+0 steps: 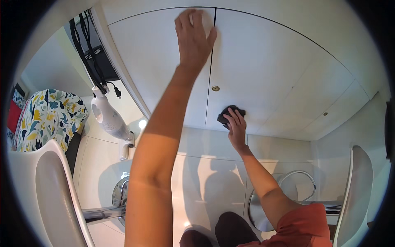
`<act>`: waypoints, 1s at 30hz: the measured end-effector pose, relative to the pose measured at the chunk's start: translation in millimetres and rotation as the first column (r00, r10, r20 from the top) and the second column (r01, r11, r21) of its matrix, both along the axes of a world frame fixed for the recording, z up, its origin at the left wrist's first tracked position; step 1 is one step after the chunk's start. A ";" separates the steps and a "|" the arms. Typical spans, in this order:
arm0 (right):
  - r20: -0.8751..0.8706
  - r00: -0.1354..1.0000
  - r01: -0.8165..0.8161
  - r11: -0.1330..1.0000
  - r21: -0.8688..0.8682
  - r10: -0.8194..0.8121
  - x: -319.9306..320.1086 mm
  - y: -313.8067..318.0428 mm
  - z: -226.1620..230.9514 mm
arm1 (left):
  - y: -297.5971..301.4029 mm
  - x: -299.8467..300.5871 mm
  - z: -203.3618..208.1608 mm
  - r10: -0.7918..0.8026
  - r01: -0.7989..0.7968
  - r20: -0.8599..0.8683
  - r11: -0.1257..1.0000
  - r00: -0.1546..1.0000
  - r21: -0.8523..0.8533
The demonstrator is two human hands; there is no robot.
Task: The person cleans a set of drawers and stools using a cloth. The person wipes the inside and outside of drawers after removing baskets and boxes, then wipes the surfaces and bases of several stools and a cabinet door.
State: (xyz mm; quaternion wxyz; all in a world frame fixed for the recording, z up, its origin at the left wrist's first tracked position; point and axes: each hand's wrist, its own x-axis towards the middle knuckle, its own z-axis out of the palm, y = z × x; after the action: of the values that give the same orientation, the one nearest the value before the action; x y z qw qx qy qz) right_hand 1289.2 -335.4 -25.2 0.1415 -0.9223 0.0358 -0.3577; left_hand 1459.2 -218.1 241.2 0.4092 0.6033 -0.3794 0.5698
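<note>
My left hand rests near the top edge of a white cabinet door, beside the dark gap between two doors. Its fingers are bent a little but apart, and nothing shows in them. Lower down and to the right, my right hand presses a dark, crumpled cloth against the lower part of the right cabinet door. The fingers lie over the cloth and hide part of it. A round brass-coloured lock sits on that door, above the cloth.
White bar stools with chrome bases stand on both sides, the left seat and the right seat. A white upright steam mop or vacuum with black cords leans at the left. Behind it lies patterned bedding. Pale tiles cover the floor.
</note>
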 end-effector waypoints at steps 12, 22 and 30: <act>-0.064 0.989 -0.114 0.965 0.238 0.132 -16.9 66.4 -6.9 | -27.8 -1.6 33.6 0.204 -0.227 -0.162 0.964 0.965 -0.138; 0.359 0.933 -0.158 0.902 0.401 0.004 3.2 56.5 83.6 | 93.5 90.8 37.6 0.749 -0.747 -0.054 0.662 0.660 0.066; 0.553 0.831 -0.269 0.910 0.314 0.055 68.9 52.7 198.9 | 112.9 -10.3 -68.7 0.322 -0.265 -0.250 0.935 0.913 0.235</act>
State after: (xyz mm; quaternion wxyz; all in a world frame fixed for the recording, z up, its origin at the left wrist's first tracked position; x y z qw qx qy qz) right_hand 1358.2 -282.6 173.7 0.3517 -0.7411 -0.0163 -0.5717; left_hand 1448.9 -105.2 172.5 0.3073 0.7664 -0.2758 0.4920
